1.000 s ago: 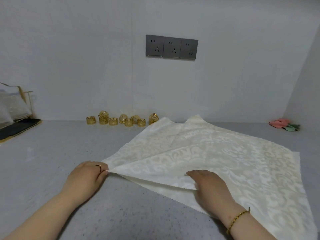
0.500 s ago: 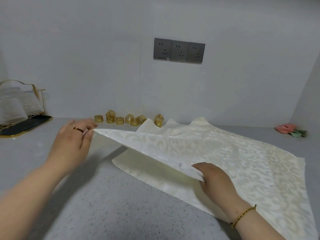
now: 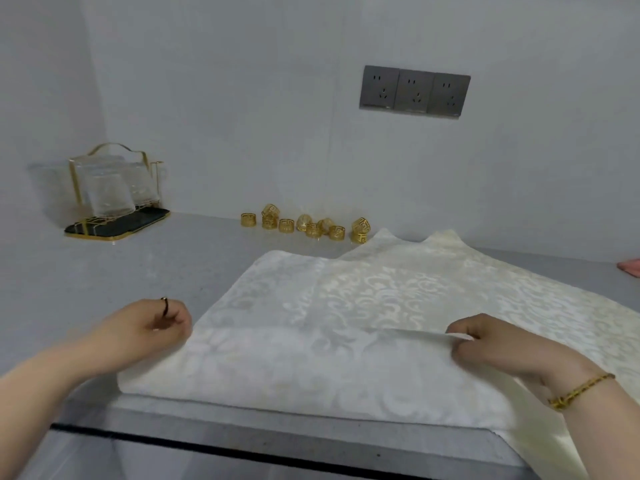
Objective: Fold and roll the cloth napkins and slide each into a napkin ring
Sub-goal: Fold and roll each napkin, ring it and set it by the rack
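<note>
A cream damask napkin (image 3: 398, 299) lies spread on the grey counter, with more napkins under it. One white layer (image 3: 311, 362) is drawn toward the front edge. My left hand (image 3: 149, 327) pinches that layer's left edge with curled fingers. My right hand (image 3: 495, 344) pinches a raised fold of the cloth on the right. Several gold napkin rings (image 3: 304, 225) stand in a cluster by the back wall, beyond the cloth.
A gold-framed rack with upturned glasses (image 3: 110, 192) stands on a dark tray at the back left. A pink item (image 3: 630, 268) shows at the right edge. Wall sockets (image 3: 414, 91) sit above. The counter's front edge (image 3: 242, 420) runs just below the cloth.
The lifted napkin layer has come down and been pulled toward the front edge. My left hand dropped from mid-air to the cloth's left edge. The view shifted right and down.
</note>
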Motion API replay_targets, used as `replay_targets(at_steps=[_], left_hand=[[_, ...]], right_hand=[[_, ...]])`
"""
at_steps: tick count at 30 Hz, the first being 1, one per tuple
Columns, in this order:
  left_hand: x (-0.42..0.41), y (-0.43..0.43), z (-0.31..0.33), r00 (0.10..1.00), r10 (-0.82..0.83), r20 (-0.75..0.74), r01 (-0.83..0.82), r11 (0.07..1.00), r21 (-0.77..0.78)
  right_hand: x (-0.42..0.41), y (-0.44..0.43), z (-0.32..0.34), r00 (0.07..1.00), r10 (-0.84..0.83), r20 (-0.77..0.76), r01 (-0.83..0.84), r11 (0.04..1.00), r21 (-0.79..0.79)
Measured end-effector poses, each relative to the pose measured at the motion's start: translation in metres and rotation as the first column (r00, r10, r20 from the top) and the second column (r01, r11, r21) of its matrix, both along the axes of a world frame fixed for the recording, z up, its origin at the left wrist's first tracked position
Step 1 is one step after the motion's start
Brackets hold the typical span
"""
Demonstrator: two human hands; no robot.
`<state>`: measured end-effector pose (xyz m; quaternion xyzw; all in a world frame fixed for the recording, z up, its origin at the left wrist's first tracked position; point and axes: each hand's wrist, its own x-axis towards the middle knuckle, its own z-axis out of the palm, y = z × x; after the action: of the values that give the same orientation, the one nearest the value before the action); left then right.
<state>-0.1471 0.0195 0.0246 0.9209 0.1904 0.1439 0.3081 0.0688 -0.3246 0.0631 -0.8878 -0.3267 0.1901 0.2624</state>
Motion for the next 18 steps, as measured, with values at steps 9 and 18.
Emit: replay_targets(at_steps=[9,18], left_hand=[[0.059,0.003,-0.022,0.980,0.193,0.050,-0.199,0.967,0.158],[0.120,0.013,-0.026,0.960,0.280,0.030,-0.251,0.801,0.543]], right_hand=[[0.036,-0.019,-0.028,0.959,-0.264,0.101,0.272,0.958,-0.085],[0.063,-0.015,-0.048,0.834,-0.541,0.113,0.513,0.834,0.205]])
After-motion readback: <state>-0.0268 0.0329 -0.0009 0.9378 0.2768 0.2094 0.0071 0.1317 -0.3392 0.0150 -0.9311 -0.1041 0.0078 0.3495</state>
